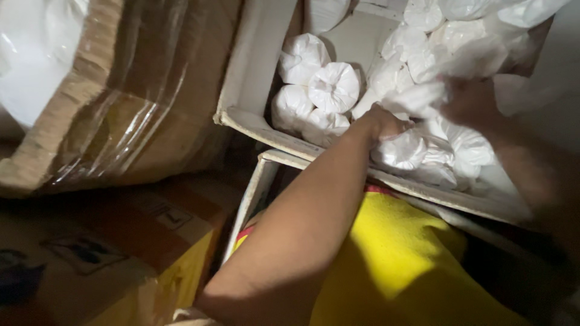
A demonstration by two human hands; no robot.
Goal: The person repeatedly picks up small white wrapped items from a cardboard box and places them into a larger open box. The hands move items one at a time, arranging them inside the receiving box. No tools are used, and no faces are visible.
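White tied bags, each a rounded plastic pouch gathered at the top, are shown packed inside an open white carton. Four of these bags are seen stacked in a cluster against the carton's near-left inner wall; a larger heap of similar bags is piled toward the carton's far-right corner, and more are pressed against its near rim.

The left hand is shown reaching over the carton's near rim, its forearm crossing that rim from below. Its fingers are buried among the bags and pressed against one bag lying just inside the rim; whether that grip is closed on the bag cannot be told, since the fingertips are hidden.

The right hand is shown deeper inside the carton, to the right of the left hand. Its grip is closed on a blurred white bag that is held just above the other bags.

A yellow cloth with a red edge is seen directly below the carton's near rim, under the left forearm. A brown cardboard box, sealed with glossy clear tape, is seen to the left of the carton, touching or nearly touching its outer wall. A second printed box, brown and yellow, lies below the taped one.
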